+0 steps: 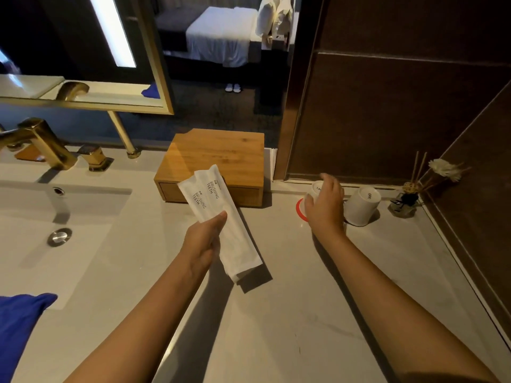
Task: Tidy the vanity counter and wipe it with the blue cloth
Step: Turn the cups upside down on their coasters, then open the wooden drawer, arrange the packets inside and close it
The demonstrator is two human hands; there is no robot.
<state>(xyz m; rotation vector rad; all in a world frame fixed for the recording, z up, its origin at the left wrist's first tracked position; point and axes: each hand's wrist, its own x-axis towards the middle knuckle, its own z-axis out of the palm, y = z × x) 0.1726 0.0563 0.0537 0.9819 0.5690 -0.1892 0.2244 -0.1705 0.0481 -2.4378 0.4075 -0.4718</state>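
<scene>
My left hand (pixel 203 240) holds two white toothbrush packets (pixel 221 217) printed "BRUSHING TEETH", lifted above the pale vanity counter (pixel 276 313) in front of a wooden box (pixel 218 156). My right hand (pixel 325 205) rests over an upturned white cup (pixel 315 190) that stands on a red-rimmed coaster (pixel 299 209); whether the fingers grip the cup is unclear. A second upturned white cup (pixel 362 204) stands just to its right. The blue cloth (pixel 19 324) lies at the lower left edge, beside the sink basin (pixel 69 244).
A gold faucet (pixel 41 145) and its handle (pixel 94 158) stand behind the sink. A reed diffuser (pixel 406 200) sits in the right corner by the dark wall. A gold-framed mirror (pixel 83 51) hangs at the upper left; a bedroom shows beyond.
</scene>
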